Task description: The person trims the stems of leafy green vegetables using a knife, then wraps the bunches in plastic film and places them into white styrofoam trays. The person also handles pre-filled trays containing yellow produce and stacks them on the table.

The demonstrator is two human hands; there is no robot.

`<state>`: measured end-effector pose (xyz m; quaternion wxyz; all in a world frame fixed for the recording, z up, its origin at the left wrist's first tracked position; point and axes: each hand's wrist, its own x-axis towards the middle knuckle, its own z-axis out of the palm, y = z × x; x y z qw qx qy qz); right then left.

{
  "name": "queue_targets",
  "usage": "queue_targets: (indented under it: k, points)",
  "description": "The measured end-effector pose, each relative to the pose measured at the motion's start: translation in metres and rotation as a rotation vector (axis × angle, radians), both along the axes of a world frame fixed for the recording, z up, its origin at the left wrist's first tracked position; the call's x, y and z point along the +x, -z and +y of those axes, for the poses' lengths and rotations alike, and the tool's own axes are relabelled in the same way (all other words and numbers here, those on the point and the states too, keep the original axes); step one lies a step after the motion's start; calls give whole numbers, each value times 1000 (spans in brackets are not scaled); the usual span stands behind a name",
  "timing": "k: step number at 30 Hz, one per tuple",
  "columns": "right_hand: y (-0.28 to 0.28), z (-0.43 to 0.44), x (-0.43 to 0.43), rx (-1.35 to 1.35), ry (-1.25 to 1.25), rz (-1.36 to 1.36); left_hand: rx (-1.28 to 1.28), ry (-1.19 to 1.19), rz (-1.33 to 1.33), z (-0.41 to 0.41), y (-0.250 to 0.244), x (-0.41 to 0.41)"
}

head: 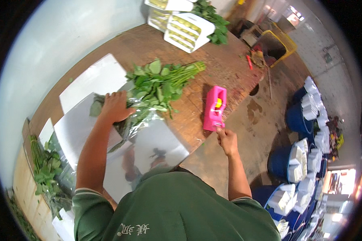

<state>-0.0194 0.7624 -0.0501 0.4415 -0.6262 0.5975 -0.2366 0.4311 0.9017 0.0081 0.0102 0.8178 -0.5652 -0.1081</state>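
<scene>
My left hand grips and presses down the clear plastic wrapping around a bouquet. Out of the wrapping stick green leaves and a bundle of cut stems, banded near their ends and pointing away to the right. The flower heads are hidden under the wrap and hand. At the table's right edge stands a pink tape dispenser with a yellow core. My right hand is at its near end, fingers pinched at the tape's cutting edge; the tape strip itself is too fine to make out.
White sheets lie under the bouquet on the wooden table. Another leafy bunch lies at left. White-wrapped flower packs stand at the back. A red tool lies near the far edge. Blue buckets line the floor at right.
</scene>
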Motion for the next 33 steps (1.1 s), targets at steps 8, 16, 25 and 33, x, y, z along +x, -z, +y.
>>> queue_targets:
  k: [8, 16, 25, 33]
  points:
    - [-25, 54, 146, 134, -117, -505, 51, -8, 2, 0, 3, 2]
    - [-38, 38, 352, -58, -536, 104, -56, -1, -35, 3, 4, 1]
    - [1, 73, 311, 210, -385, -243, -96, -31, 43, -2, 17, 5]
    - [43, 86, 271, 469, -265, -132, 154, -18, 59, -9, -7, 6]
